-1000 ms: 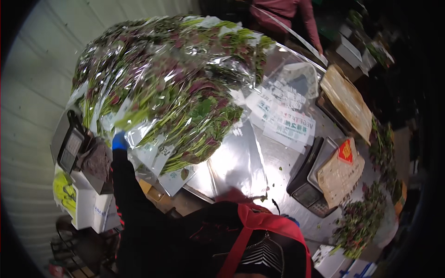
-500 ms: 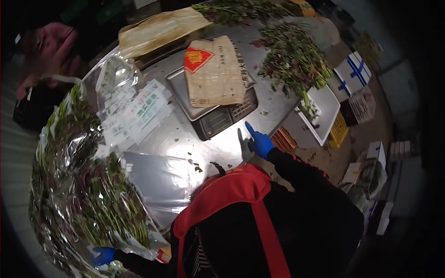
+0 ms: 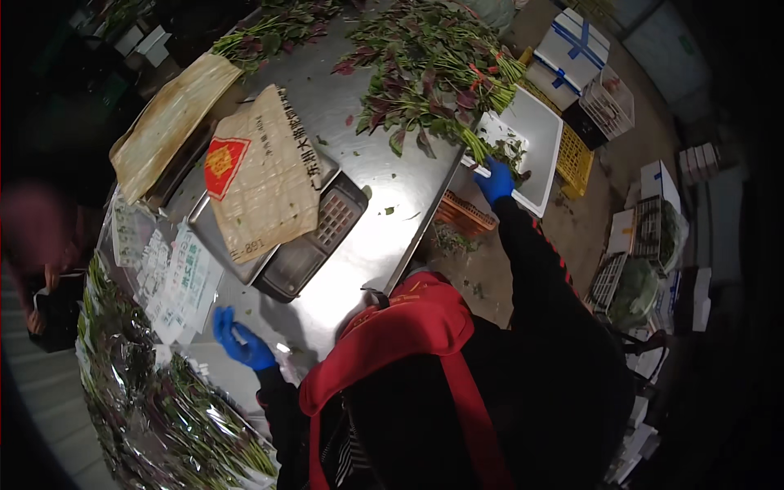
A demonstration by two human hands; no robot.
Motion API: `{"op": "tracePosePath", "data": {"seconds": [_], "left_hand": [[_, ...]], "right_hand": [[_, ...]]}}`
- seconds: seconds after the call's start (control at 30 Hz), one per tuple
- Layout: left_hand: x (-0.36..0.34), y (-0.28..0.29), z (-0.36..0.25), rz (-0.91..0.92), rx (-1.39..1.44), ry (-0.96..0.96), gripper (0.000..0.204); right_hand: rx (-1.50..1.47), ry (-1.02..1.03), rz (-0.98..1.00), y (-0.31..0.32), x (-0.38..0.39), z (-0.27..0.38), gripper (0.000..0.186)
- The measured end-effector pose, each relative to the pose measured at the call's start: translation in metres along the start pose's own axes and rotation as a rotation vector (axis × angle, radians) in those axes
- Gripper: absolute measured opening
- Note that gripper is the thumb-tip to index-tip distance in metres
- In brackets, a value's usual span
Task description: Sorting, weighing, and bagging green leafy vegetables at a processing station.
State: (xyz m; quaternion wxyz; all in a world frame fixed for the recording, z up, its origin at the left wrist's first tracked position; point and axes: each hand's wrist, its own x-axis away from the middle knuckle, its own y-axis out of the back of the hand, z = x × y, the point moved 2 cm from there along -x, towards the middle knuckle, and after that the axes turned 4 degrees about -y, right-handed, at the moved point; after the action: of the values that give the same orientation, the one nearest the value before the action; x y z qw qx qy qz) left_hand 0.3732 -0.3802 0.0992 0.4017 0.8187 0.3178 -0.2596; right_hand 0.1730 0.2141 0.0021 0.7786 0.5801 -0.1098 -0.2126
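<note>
My left hand point(image 3: 243, 339) in a blue glove is open with loosely curved fingers, over the steel table point(image 3: 412, 184), beside printed plastic bags point(image 3: 184, 286) and below a scale point(image 3: 306, 261) that bears a flattened tan paper sack point(image 3: 261, 180). At the table's right edge, my blue-gloved right hand point(image 3: 496, 178) is closed where the stem ends of a red-and-green leafy bunch point(image 3: 425, 98) meet the near rim of a white bin point(image 3: 541, 180); exactly what it grips is partly hidden.
Bagged greens point(image 3: 147, 392) pile at the lower left, by a person in pink point(image 3: 37, 233). A stained tan sheet point(image 3: 167, 126) lies behind the scale. Right of the table stand an orange crate point(image 3: 465, 212), yellow crates point(image 3: 576, 163), a blue-taped foam box point(image 3: 572, 45) and wire baskets point(image 3: 649, 233).
My view has swung rightward. My right hand has moved out to the stems at the bin, and my left hand has left the bagged greens for the table beside the scale.
</note>
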Motion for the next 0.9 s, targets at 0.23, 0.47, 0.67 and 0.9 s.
{"op": "tracePosePath", "data": {"seconds": [0.23, 0.47, 0.67, 0.9], "left_hand": [[0.008, -0.23, -0.153, 0.855, 0.684, 0.415, 0.018], [-0.027, -0.403, -0.283, 1.211, 1.285, 0.812, 0.034], [-0.038, -0.503, -0.276, 0.957, 1.532, 1.886, 0.028], [-0.069, -0.458, -0.221, 0.662, 1.61, 1.726, 0.017]], "right_hand": [[0.215, 0.279, -0.016, -0.033, -0.129, 0.026, 0.063], [-0.316, 0.43, 0.251, 0.001, -0.142, 0.042, 0.035], [-0.265, 0.655, 0.241, 0.046, -0.086, 0.079, 0.022], [-0.383, 0.951, 0.198, 0.045, -0.045, 0.07, 0.024]]}}
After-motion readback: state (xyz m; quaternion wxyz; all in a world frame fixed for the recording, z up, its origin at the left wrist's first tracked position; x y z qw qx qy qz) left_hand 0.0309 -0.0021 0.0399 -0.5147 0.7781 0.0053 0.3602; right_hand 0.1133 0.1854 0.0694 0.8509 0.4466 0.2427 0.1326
